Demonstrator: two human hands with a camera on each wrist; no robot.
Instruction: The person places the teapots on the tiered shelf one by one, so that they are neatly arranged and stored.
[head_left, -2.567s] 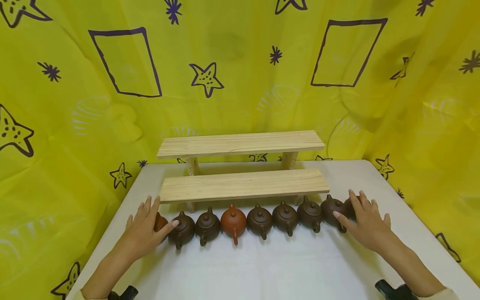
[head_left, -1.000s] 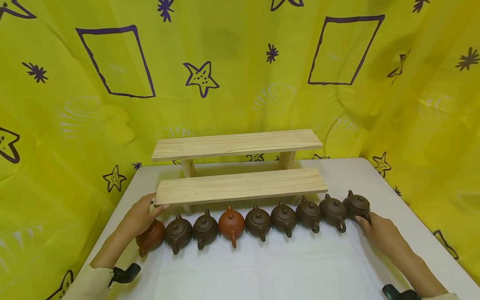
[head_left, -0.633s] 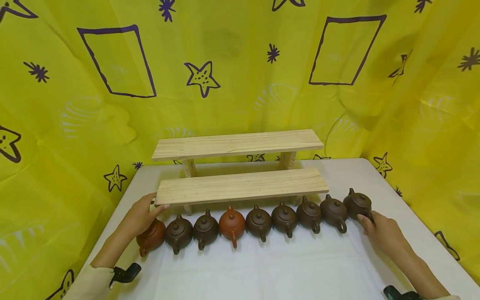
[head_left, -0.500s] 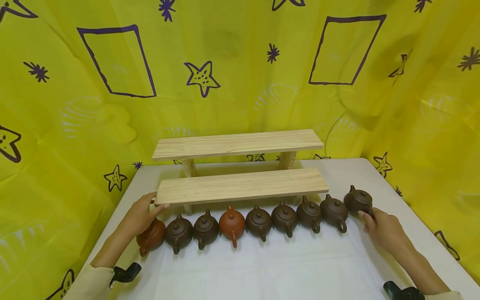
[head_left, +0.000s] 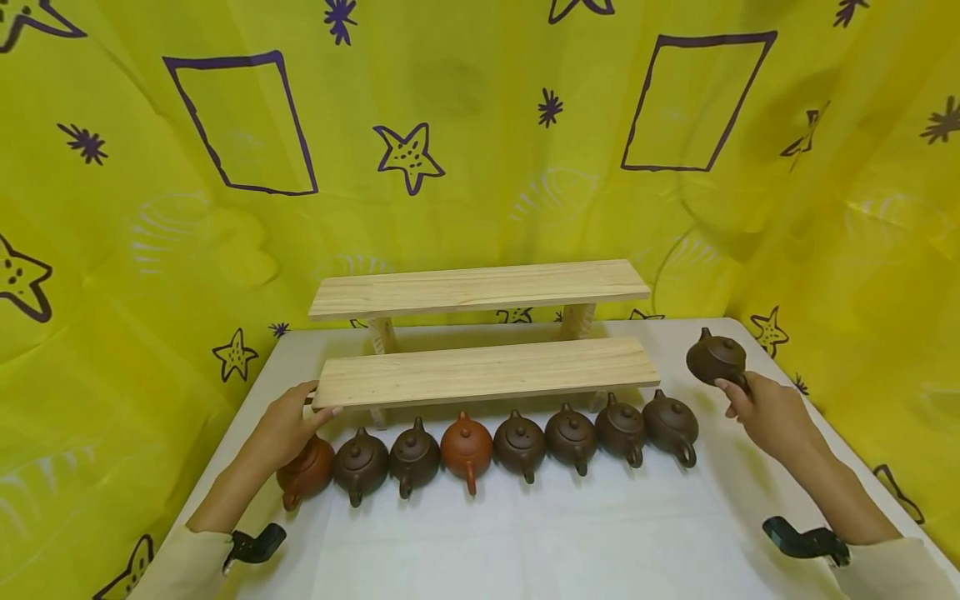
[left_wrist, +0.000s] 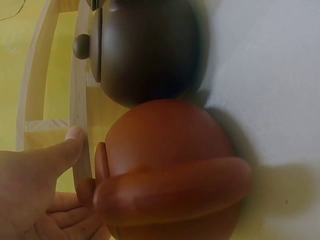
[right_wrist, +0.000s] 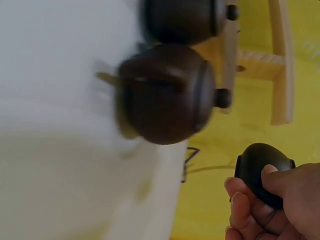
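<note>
Fingers clamp teapot (right hand), lower shelf (left hand); head view alone shows teapot's spout.

A big yellow cloth hangs like a wall past the left hand and the right hand, and outside them on both sides. It has wavy folds. Purple stars, two purple boxes and pale shells are drawn on it, beyond the hands. A white table is under both hands, with round corners past them. The light is soft.
</note>
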